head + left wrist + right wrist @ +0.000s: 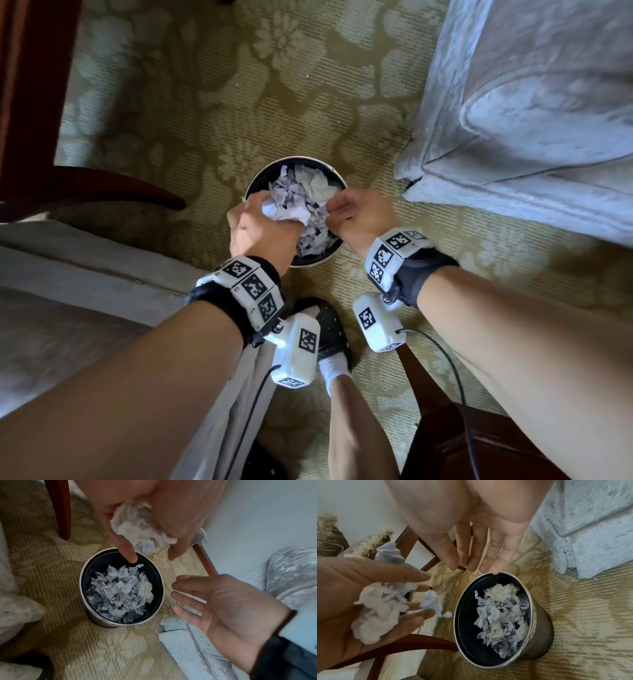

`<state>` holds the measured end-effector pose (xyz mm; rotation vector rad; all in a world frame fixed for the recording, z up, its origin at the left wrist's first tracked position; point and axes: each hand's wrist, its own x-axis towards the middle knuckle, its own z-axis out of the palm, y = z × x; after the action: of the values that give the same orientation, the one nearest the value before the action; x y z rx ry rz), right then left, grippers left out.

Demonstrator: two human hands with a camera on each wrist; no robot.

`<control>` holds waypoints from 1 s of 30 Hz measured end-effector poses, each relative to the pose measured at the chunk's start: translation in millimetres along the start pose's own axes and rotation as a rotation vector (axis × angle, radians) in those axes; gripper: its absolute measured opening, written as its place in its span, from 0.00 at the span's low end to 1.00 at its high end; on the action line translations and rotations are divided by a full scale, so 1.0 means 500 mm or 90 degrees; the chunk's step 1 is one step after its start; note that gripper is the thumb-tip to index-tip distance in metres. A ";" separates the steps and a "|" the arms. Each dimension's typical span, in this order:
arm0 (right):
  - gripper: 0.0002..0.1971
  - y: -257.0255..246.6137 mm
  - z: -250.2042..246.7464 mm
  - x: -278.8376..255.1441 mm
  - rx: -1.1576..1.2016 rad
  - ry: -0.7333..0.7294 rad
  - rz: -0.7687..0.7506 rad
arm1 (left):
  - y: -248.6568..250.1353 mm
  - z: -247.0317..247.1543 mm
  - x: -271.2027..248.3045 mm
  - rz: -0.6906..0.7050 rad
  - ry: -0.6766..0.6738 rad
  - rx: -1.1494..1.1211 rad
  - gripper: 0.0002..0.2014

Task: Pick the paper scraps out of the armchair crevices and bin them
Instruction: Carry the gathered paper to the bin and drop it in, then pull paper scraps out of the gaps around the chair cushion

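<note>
Paper scraps (501,616) lay crumpled in a heap inside the round bin (539,639), a metal-rimmed container with a dark lining that stood on the patterned carpet (205,102). More of the scraps, a white crumpled wad (137,526), sat in the left hand (260,226), which was held over the near-left part of the bin's rim. Its fingers (126,549) were curved loosely around the wad, with the paper resting against the palm and a few loose ends hanging down past the fingertips. In the right-wrist view the same wad (380,609) showed cupped in the palm, one small piece at its edge poking out toward the bin.

The right hand (356,216) hovered beside the left one, over the bin's right rim. From the head camera its fingers looked bent, but both wrist views showed them held out fairly straight and close together, palm empty, with the fingertips (488,563) just above the rim.

The pale blue velvet armchair (531,120) stood to the right of the bin, its skirt reaching the carpet. A dark wooden furniture leg (102,192) curved across the floor to the left. Below the wrists a black shoe (329,329) with a white sock rested on the carpet.
</note>
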<state>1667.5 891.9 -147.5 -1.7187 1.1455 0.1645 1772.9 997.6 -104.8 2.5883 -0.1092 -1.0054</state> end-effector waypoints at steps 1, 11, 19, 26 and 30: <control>0.07 0.002 -0.001 -0.003 -0.004 -0.001 -0.004 | 0.000 0.001 -0.003 0.009 0.002 0.006 0.32; 0.08 -0.006 0.010 -0.027 -0.039 -0.016 -0.003 | -0.023 -0.021 -0.026 0.071 -0.001 -0.004 0.34; 0.07 -0.140 0.029 -0.079 -0.144 -0.021 -0.060 | -0.035 -0.152 -0.053 0.127 0.028 -0.034 0.27; 0.06 -0.370 0.116 -0.161 -0.281 -0.063 -0.189 | -0.109 -0.398 -0.103 0.155 0.117 -0.098 0.18; 0.06 -0.507 0.204 -0.236 -0.236 -0.088 -0.280 | -0.220 -0.538 -0.150 0.140 0.197 -0.174 0.15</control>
<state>1833.3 1051.8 41.3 -2.2069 0.6393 0.2279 1890.2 1196.4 87.1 2.3818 -0.1593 -0.4966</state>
